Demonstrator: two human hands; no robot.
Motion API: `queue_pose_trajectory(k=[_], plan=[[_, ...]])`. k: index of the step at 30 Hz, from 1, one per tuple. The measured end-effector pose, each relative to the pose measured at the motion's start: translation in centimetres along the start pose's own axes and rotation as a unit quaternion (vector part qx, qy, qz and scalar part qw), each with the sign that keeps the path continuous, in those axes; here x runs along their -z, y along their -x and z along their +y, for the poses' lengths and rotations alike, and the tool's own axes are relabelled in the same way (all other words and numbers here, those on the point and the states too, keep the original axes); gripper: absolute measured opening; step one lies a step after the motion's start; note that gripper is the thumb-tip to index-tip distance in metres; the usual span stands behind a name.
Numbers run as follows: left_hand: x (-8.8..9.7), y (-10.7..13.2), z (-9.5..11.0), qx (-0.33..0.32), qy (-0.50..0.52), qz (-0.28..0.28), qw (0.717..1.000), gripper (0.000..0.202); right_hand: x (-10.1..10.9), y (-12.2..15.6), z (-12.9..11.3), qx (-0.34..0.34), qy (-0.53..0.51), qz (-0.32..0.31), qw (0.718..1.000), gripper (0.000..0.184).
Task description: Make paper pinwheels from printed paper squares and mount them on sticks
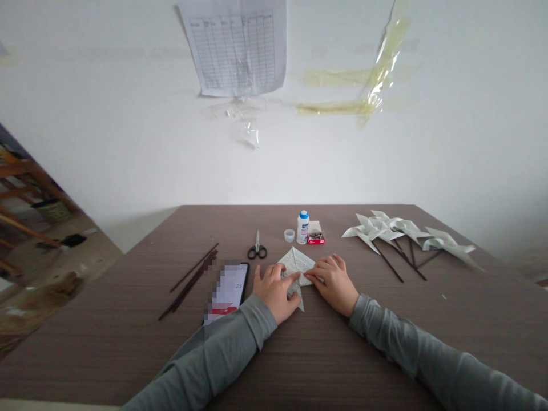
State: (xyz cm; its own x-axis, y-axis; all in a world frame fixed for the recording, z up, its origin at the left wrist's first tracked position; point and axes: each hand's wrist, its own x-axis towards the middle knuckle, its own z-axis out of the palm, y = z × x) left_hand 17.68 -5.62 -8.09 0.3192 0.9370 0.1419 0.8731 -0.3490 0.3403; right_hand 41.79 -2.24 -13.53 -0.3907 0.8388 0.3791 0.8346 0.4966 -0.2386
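A folded piece of printed white paper [296, 262] lies on the brown table [299, 354], its point facing away from me. My left hand [274, 291] rests on its left part, index finger stretched along a fold and pressing down. My right hand [336, 282] presses the paper's right edge with bent fingertips. Both index fingertips nearly meet at the paper's middle. Neither hand lifts the paper; part of it is hidden under my left hand.
A phone [226, 291] lies left of my left hand, thin dark sticks [190, 279] beyond it. Scissors [257, 250], a small cap [289, 234], a glue bottle [302, 226] and a pin box [315, 234] lie behind. Finished paper pinwheels [398, 237] lie at right.
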Motion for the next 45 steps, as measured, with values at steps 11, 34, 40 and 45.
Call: queue_pose_trajectory(k=[11, 34, 40, 45], plan=[[-0.2, 0.0, -0.2, 0.005, -0.021, -0.017, 1.0, 0.06, -0.5, 0.2, 0.5, 0.008, -0.003, 0.023, 1.0, 0.027], [0.0, -0.4, -0.3, 0.004, -0.017, -0.031, 0.999, 0.059, -0.8, 0.6, -0.2, -0.007, -0.025, 0.043, 0.999, 0.025], [-0.9, -0.2, -1.0, -0.002, 0.002, -0.006, 1.0, 0.057, -0.2, 0.5, -0.5, -0.001, -0.013, 0.014, 1.0, 0.026], [-1.5, -0.1, -1.5, -0.022, -0.006, 0.02, 1.0, 0.05, 0.1, 0.5, -0.6, 0.0, -0.018, -0.001, 1.0, 0.029]])
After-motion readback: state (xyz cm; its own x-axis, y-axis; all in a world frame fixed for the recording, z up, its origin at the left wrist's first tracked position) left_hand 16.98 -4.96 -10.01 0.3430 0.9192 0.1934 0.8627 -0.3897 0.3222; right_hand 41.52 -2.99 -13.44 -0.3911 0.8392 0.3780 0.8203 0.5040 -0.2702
